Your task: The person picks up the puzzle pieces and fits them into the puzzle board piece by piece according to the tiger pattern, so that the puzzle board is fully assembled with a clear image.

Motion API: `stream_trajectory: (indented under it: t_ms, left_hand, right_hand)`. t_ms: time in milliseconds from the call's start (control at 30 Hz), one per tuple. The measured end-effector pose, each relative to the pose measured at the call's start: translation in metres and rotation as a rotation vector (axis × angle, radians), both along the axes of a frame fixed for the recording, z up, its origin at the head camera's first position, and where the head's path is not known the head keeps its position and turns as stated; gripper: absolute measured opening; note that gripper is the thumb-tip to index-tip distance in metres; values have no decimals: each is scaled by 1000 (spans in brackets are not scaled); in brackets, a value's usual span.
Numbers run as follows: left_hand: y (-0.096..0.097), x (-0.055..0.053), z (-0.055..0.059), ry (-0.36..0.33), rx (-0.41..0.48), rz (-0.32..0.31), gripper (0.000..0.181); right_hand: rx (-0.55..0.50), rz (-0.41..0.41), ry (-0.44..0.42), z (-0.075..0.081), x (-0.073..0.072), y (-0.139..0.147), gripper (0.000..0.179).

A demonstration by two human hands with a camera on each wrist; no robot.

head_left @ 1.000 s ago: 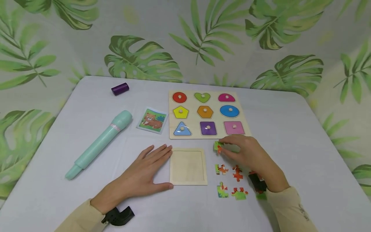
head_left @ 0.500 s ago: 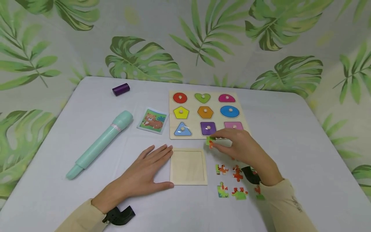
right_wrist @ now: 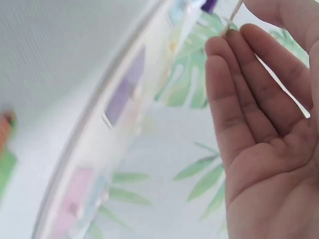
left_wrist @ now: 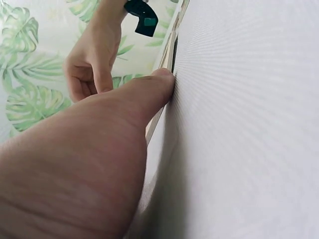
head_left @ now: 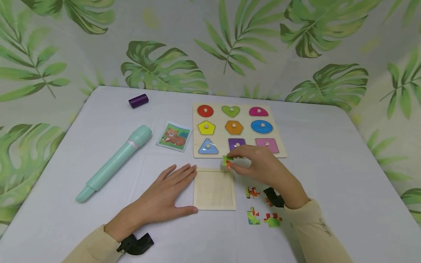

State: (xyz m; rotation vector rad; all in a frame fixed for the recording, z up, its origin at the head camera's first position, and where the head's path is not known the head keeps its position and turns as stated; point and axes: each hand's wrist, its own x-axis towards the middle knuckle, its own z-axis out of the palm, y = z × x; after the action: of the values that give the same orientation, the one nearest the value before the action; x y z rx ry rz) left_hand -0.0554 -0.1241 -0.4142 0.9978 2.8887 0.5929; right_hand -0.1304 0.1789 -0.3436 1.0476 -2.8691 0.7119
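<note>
A green and orange jigsaw piece (head_left: pixel 226 162) is pinched between the thumb and fingertips of my right hand (head_left: pixel 260 164), just over the far edge of a square wooden puzzle tray (head_left: pixel 214 190). In the right wrist view the piece (right_wrist: pixel 233 17) appears edge-on as a thin strip. My left hand (head_left: pixel 164 195) lies flat with fingers spread, its fingertips and thumb at the tray's left edge. The left wrist view shows its thumb (left_wrist: pixel 154 87) against that edge. Several jigsaw pieces lie right of the tray, among them a green one (head_left: pixel 253 216); my right forearm hides others.
Behind the tray lies a wooden shape board (head_left: pixel 218 137) with knobbed coloured shapes. A tiger picture card (head_left: pixel 174 136) is left of it. Farther left are a mint-green tube-shaped object (head_left: pixel 113 164) and a purple cylinder (head_left: pixel 138 100). A leaf-patterned cloth hangs behind the table.
My right hand has carried the jigsaw piece leftward, from beside the tray to over its far edge. My left hand has stayed in place at the tray.
</note>
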Motion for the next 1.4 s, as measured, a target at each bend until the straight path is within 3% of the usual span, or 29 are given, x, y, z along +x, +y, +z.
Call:
stream_trajectory:
  t_ms: [367, 533, 833, 1400]
  left_hand:
    - [-3, 3, -1, -14, -9, 0, 99]
    - [-4, 4, -1, 2, 1, 0, 98]
    - [-3, 2, 0, 6, 1, -6, 98]
    - [-2, -1, -1, 17, -1, -7, 99]
  right_hand:
    - [-52, 102, 34, -18, 9, -19, 20]
    - [-28, 131, 24, -23, 11, -28, 18]
    - [-28, 126, -63, -26, 13, -41, 23]
    - [70, 133, -101, -24, 13, -55, 25]
